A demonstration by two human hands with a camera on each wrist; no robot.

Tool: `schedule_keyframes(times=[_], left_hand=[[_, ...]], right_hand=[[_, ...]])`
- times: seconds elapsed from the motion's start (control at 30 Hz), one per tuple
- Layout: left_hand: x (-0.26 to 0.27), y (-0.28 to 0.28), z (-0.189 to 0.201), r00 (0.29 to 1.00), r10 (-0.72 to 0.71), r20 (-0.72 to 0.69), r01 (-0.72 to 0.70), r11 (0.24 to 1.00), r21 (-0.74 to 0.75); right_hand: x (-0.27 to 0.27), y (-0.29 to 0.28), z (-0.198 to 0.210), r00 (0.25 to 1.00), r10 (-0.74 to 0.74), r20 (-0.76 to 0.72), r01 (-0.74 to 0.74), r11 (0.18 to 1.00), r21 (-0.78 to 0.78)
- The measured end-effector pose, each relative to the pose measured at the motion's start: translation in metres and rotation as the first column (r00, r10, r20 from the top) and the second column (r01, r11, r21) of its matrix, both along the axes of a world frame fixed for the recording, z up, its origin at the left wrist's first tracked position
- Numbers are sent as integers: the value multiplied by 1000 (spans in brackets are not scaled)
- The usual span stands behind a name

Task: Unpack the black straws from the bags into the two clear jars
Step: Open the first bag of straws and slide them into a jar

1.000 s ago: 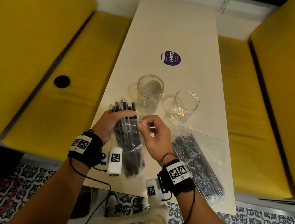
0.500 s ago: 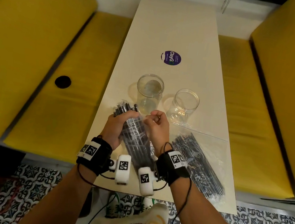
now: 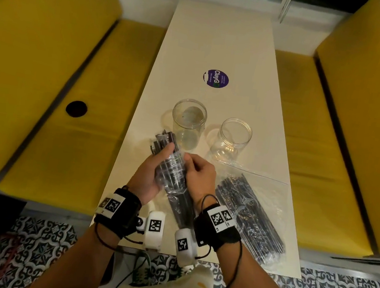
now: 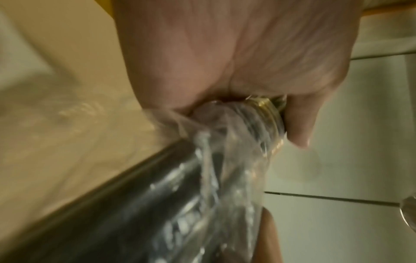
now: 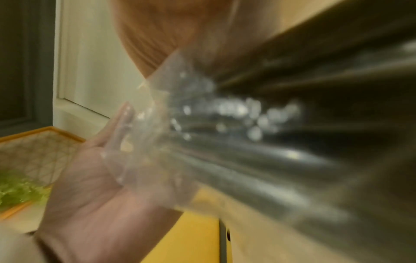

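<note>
Wrist views blurred; straws point(image 3: 163, 143) partly behind left hand point(image 3: 149, 174).

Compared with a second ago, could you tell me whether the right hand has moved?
Yes. The right hand has shifted left and slightly away from the near table edge, closing in against the bag of straws beside the left hand.
</note>
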State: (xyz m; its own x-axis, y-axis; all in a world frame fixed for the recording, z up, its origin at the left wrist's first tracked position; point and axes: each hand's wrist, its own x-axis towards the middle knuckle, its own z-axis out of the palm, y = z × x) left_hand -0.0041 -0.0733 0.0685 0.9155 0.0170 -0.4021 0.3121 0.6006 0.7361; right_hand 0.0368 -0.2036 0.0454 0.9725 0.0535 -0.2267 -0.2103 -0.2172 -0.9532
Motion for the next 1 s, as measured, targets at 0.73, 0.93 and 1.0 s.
schedule_keyframes(times=[0.73, 0.93, 1.0], left_hand=[[20, 52, 10, 910, 410, -67, -413, 909, -49], [22, 43, 12, 879, 470, -77, -476, 875, -84], [20, 44, 9, 864, 484, -142, -496, 866, -66]], right_hand=[[-8, -19, 24, 974, 220, -60, -223, 974, -46], [-29, 11, 32, 974, -55, -222, 137, 917, 375], [-27, 12, 37, 987, -77, -140, 127, 912, 389]])
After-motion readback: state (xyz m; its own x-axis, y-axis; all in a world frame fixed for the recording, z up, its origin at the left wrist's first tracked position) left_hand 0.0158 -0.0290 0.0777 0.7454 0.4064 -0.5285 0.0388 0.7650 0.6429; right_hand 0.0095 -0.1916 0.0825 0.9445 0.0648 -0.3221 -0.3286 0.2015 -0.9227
